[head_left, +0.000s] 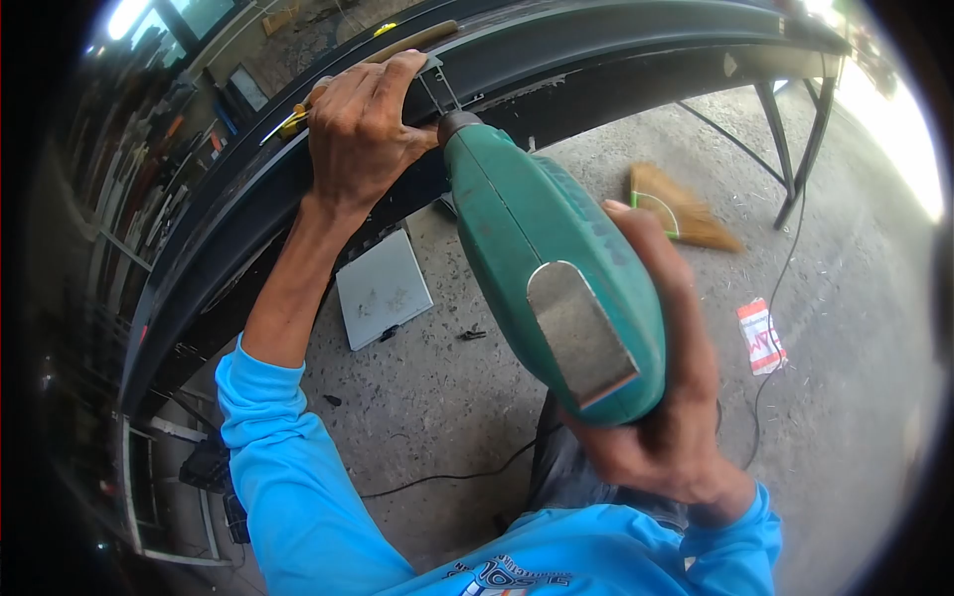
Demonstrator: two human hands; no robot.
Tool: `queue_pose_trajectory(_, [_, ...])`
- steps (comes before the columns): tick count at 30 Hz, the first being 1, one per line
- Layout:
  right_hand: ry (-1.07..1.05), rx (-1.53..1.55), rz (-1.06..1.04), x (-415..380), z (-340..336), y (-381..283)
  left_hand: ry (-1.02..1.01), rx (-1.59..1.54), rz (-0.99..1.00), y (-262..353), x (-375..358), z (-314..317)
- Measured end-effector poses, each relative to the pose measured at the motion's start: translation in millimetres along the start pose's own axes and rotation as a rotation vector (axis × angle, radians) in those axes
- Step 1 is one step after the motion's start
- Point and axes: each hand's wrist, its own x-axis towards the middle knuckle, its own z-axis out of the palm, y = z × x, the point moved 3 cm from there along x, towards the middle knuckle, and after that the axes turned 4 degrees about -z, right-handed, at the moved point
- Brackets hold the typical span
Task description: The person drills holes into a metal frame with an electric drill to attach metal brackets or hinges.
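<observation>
My right hand (686, 387) is wrapped around the rear and handle of a green power drill (552, 258) with a bare metallic patch on its back. The drill points away from me, and its dark chuck (457, 123) is up against a thin metal profile (438, 87) at the edge of the black workbench (636, 50). My left hand (360, 134) grips this profile from the left, fingers bent over it and thumb close to the chuck. Any bit in the chuck is hidden by the drill body.
A wooden handle (427, 38) and a yellow-handled screwdriver (290, 124) lie past my left hand. On the floor are a pale flat panel (386, 288), a broom head (681, 209) and a red-and-white packet (761, 338). A black cable (785, 273) trails at right.
</observation>
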Motion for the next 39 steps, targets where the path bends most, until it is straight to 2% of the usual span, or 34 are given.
queue_pose_trajectory(6, [0.010,0.020,-0.016,0.6,1.0,2.0,-0.017,0.021,-0.005,1.0,-0.3,-2.4])
queue_pose_trajectory(8, [0.009,0.021,-0.005,0.7,0.6,1.7,-0.110,0.008,-0.020,3.8,0.1,-5.7])
queue_pose_trajectory(11, [-0.003,-0.054,-0.008,0.9,0.1,0.8,-0.124,0.000,-0.047,2.7,0.0,-5.4])
queue_pose_trajectory(15, [0.000,-0.037,-0.016,1.7,0.1,1.3,-0.105,0.010,-0.039,2.3,0.0,-3.4])
queue_pose_trajectory(17, [-0.006,-0.064,-0.025,2.0,-0.6,0.7,-0.014,0.019,0.007,3.1,1.7,-3.3])
queue_pose_trajectory(29, [0.019,-0.153,-0.061,4.5,-2.5,1.3,-0.090,0.006,-0.048,4.2,-1.2,-2.6])
queue_pose_trajectory(32, [0.016,-0.072,-0.081,3.1,0.1,4.6,-0.043,0.002,0.001,3.0,-2.0,-1.2])
queue_pose_trajectory(39, [0.016,-0.029,-0.025,3.3,0.3,4.7,-0.053,0.008,-0.031,1.8,-3.5,0.3])
